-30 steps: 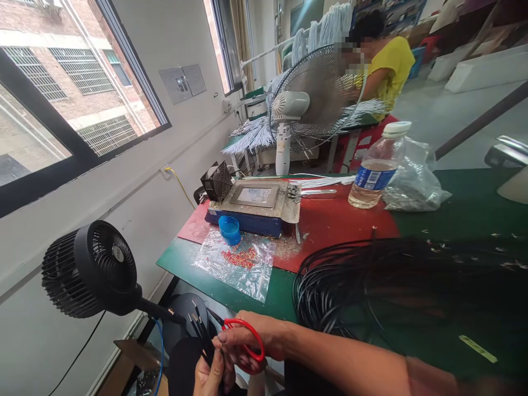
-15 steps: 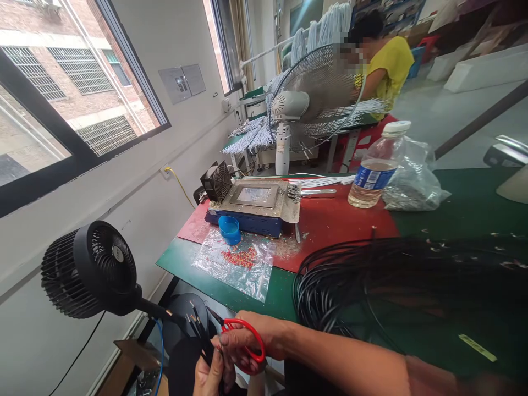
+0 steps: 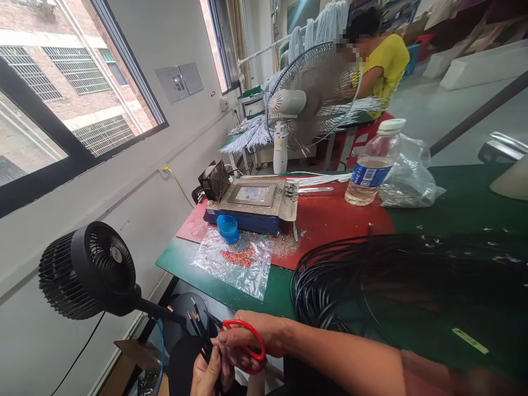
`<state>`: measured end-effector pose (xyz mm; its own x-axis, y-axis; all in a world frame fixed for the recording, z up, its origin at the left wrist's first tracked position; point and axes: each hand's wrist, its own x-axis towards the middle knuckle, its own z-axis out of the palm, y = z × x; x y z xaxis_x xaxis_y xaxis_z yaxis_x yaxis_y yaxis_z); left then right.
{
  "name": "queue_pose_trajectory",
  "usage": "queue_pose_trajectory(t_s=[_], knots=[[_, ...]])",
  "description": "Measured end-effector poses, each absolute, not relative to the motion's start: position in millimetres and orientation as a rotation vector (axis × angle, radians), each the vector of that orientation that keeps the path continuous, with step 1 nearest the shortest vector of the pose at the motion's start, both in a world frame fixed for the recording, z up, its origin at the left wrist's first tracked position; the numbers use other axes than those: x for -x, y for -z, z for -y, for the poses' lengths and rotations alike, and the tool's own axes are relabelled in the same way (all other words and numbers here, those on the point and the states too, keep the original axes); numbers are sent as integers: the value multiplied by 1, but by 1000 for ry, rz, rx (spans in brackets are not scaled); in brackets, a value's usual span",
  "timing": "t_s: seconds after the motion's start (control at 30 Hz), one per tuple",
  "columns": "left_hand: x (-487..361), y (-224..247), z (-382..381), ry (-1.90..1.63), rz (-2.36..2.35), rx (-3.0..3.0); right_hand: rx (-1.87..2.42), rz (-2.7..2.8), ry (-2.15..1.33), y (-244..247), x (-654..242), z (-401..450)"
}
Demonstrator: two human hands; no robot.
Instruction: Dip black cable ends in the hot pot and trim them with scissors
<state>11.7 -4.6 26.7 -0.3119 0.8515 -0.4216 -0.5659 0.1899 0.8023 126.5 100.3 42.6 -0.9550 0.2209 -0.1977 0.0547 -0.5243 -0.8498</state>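
At the bottom of the head view, my left hand [image 3: 207,375] is closed around a small bunch of black cables [image 3: 198,329]. Their stripped ends point up and show bits of bare copper. My right hand [image 3: 239,344] is beside it, fingers wrapped through red-handled scissors [image 3: 254,335]. The dark blades point up and left, close to the cable ends. The fingertips of both hands meet around the cables, and what lies between them is hidden. A large coil of black cables [image 3: 319,291] lies on the table to the right of my hands.
Ahead on the green table [image 3: 181,264] sit a blue-sided solder pot [image 3: 251,220], a blue cup [image 3: 228,228] and a plastic bag [image 3: 258,278] with red scraps. A bottle [image 3: 368,176] stands farther right. A black fan [image 3: 103,264] is at left; a co-worker [image 3: 388,63] sits beyond.
The view has shifted slightly. My hands keep nearly the same pose, with the scissors and cables still held.
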Motion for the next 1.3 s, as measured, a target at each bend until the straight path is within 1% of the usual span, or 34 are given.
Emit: queue_pose_trajectory(t_s=[0.43, 0.57, 0.83, 1.03, 1.1, 1.13, 1.23, 1.3], knots=[[-11, -21, 11, -1437, -1279, -355, 417, 1492, -2755, -52, -130, -102], [-10, -24, 14, -1412, -1292, -404, 425, 1590, -2756, -52, -131, -102], [-7, -27, 12, -1361, -1336, -460, 451, 1620, -2603, -53, -131, -101], [-2, -17, 5, -1471, -1277, -444, 587, 1514, -2455, -44, -124, -99], [1, -14, 4, -1508, -1220, -403, 620, 1583, -2295, -42, -123, -98], [2, -13, 3, -1542, -1180, -356, 628, 1664, -2137, -40, -122, -97], [5, -13, 3, -1626, -1083, -65, 509, 1979, -1409, -33, -121, -93], [5, -13, 2, -1581, -1031, 139, 342, 2121, -928, -28, -120, -90]])
